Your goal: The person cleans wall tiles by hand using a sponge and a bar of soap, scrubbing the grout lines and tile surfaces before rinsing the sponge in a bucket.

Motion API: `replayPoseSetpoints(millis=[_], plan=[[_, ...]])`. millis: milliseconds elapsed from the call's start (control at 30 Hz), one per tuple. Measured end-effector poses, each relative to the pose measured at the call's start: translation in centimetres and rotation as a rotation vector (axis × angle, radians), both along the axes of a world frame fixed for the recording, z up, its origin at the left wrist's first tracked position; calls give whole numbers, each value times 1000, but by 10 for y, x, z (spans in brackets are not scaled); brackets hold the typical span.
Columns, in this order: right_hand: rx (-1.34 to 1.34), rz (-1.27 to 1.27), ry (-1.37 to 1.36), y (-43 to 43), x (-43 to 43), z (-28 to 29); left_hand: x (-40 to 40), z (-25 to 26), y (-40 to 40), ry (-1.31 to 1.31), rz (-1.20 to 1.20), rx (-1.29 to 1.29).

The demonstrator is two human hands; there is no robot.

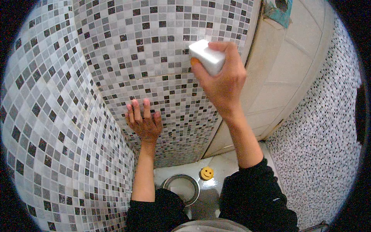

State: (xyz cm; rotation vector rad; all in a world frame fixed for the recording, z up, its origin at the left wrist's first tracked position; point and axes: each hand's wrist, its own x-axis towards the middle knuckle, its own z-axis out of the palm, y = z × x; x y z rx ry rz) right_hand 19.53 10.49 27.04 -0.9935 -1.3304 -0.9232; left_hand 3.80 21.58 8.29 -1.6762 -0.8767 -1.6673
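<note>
My right hand (224, 75) grips a white rectangular sponge block (207, 56) between thumb and fingers, up against the mosaic-tiled wall (156, 55) of white, grey and black squares. Whether the whole face of the block touches the tiles cannot be told. Lower and to the left, my left hand (145, 124) lies with its fingers spread on the same wall and holds nothing. Black sleeves reach to both forearms.
On the wet floor stand a round metal basin (197, 190) and a yellow smiley-face sponge (207, 173). A cream panelled door (275, 87) is at the right, with a torn teal patch (278, 13) near its top. Mosaic walls rise on both sides.
</note>
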Motion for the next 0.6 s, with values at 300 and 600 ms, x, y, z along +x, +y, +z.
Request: replayPoseSetpoints(millis=[300, 600], plan=[[-53, -79, -120, -4, 5, -24, 2, -4, 1, 5, 0, -18], [55, -70, 133, -13, 23, 25, 6, 3, 0, -8, -29, 14]])
